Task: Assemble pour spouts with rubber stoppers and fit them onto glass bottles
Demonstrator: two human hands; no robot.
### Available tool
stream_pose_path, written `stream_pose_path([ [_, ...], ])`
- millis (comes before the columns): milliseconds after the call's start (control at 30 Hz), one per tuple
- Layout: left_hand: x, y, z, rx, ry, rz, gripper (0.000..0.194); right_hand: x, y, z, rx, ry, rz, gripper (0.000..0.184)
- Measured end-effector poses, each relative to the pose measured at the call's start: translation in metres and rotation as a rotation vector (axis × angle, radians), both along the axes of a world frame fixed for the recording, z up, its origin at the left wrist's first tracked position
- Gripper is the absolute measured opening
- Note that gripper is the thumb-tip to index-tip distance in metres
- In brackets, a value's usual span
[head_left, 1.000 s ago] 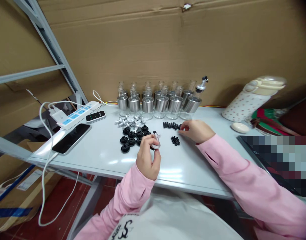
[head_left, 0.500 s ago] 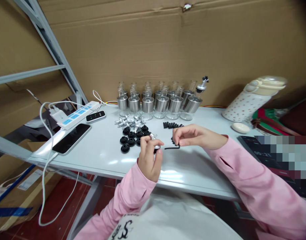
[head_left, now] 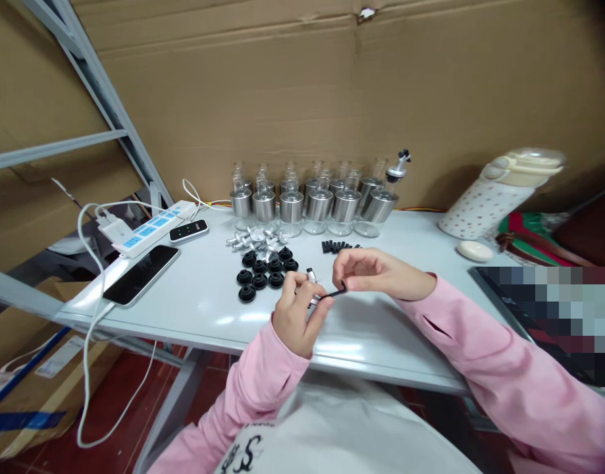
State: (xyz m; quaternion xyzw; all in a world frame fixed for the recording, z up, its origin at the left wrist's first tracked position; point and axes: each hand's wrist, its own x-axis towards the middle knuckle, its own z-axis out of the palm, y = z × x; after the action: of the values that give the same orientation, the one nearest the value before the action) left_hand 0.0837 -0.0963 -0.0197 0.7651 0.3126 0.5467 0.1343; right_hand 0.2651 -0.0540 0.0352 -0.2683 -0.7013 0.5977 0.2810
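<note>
My left hand (head_left: pixel 295 317) is closed around a small silver and clear spout piece (head_left: pixel 311 276), held just above the white table (head_left: pixel 198 303). My right hand (head_left: pixel 376 271) pinches a thin black tube (head_left: pixel 332 293) whose free end meets the spout piece at my left fingers. Behind my hands lie several black rubber stoppers (head_left: pixel 263 275), silver spout parts (head_left: pixel 255 238) and a row of short black tubes (head_left: pixel 338 247). Several glass bottles with metal sleeves (head_left: pixel 312 201) stand at the back, one fitted with a pourer (head_left: pixel 398 168).
A phone (head_left: pixel 140 273), a small black device (head_left: pixel 188 231) and a power strip (head_left: pixel 151 225) with white cables lie at the left. A spotted flask (head_left: pixel 494 194) and a pale oval object (head_left: pixel 474 250) sit at the right. Cardboard backs the table; a metal rack stands left.
My right hand left the row of black tubes with one thin tube and brought it left to the spout piece in my left hand. My left hand barely moved.
</note>
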Motion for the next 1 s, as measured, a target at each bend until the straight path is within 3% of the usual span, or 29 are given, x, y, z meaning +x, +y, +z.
stream_pose_path([
  [300, 0.0025, 0.0006, 0.0008, -0.002, 0.001, -0.009, 0.004, -0.0089, -0.0055, 0.0023, -0.009, -0.009, -0.199, 0.024],
  [500, 0.0037, 0.001, -0.0004, -0.008, -0.035, -0.071, 0.018, -0.0101, -0.0052, 0.0001, -0.103, 0.014, -0.177, 0.022],
  [1000, 0.0043, 0.0016, 0.0012, 0.012, -0.019, -0.104, 0.03, -0.0076, -0.0025, -0.0003, -0.132, 0.054, -0.102, 0.021],
])
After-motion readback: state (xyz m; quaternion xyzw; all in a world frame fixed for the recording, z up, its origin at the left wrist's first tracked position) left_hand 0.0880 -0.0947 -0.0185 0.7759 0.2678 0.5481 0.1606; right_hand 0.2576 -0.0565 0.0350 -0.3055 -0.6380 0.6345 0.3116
